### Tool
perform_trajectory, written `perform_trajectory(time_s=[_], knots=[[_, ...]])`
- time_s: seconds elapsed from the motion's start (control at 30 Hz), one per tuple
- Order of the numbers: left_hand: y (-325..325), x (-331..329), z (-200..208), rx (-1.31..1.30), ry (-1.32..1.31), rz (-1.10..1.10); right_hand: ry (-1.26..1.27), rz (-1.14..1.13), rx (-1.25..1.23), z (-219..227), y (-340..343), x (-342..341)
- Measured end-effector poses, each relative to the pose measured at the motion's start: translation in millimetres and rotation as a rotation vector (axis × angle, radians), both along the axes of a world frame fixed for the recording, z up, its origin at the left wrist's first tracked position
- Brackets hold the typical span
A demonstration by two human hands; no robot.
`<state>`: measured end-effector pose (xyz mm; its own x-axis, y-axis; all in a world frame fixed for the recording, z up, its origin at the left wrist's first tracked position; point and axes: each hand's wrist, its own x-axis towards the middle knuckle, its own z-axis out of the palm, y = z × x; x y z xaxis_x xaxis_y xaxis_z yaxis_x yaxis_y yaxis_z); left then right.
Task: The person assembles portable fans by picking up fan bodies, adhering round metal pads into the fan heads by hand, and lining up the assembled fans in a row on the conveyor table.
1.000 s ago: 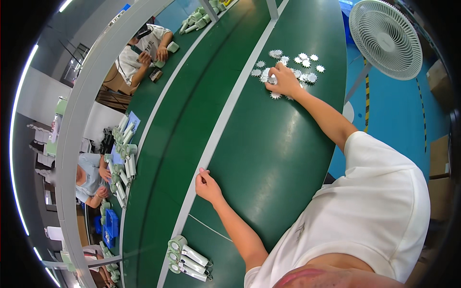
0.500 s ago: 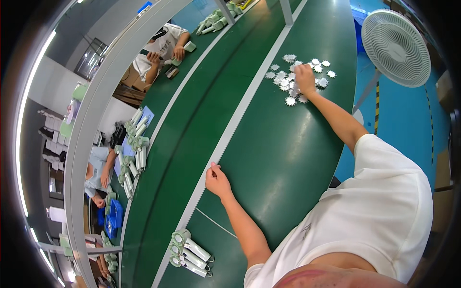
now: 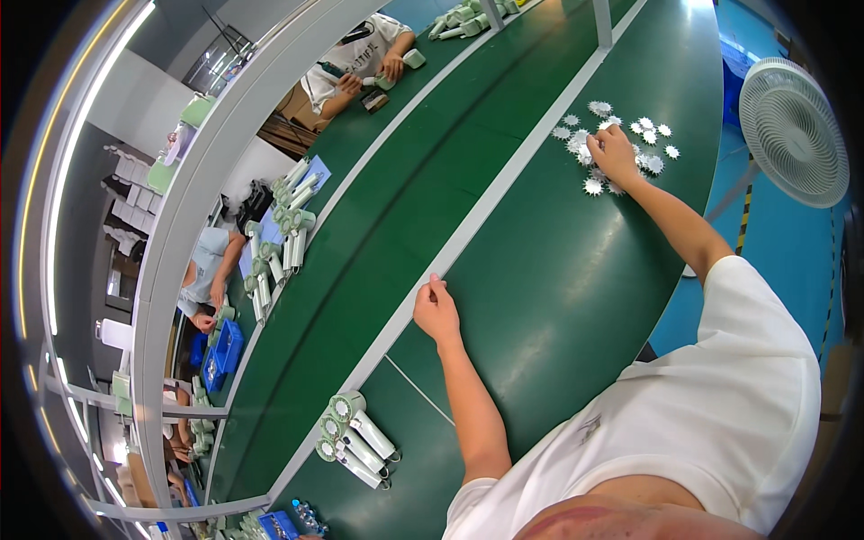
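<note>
My right hand (image 3: pixel 615 155) reaches into a loose cluster of silver toothed discs (image 3: pixel 654 165) on the far part of the green table (image 3: pixel 558 297). Its fingers are curled down among the discs and hide what they grip. Beside the grey rail (image 3: pixel 396 326), my left hand (image 3: pixel 436 309) is closed, thumb uppermost. Whatever may be inside that fist does not show. Toward the near left of the table lie several pale green and white handheld fans (image 3: pixel 362 439), side by side, with round heads and wrist loops.
Past the rail runs a dark green belt (image 3: pixel 360 261). Co-workers (image 3: pixel 355 67) sit along its far side, among more handheld fans (image 3: pixel 286 225) and a blue bin (image 3: pixel 222 354). A grey post (image 3: pixel 602 22) rises from the rail. A white standing fan (image 3: pixel 792 126) is at the right.
The whole view has shifted, so the table and discs sit farther right in it. My right hand has moved slightly leftward over the discs. My left hand stays closed by the rail.
</note>
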<state>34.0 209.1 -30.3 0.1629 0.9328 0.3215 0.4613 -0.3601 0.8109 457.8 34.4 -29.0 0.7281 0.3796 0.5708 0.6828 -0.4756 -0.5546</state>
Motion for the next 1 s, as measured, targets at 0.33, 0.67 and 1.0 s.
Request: perform_trajectory(time_s=[0.33, 0.67, 1.0], knots=[[4, -5, 2, -0.017, 0.033, -0.001, -0.013, 0.036, -0.096, 5, 8, -7], [3, -4, -4, -0.003, -0.030, -0.004, -0.054, -0.008, -0.109, 0, 6, -9], [3, 9, -3, 0.019, -0.020, -0.002, -0.076, 0.021, -0.119, 5, 6, 2]])
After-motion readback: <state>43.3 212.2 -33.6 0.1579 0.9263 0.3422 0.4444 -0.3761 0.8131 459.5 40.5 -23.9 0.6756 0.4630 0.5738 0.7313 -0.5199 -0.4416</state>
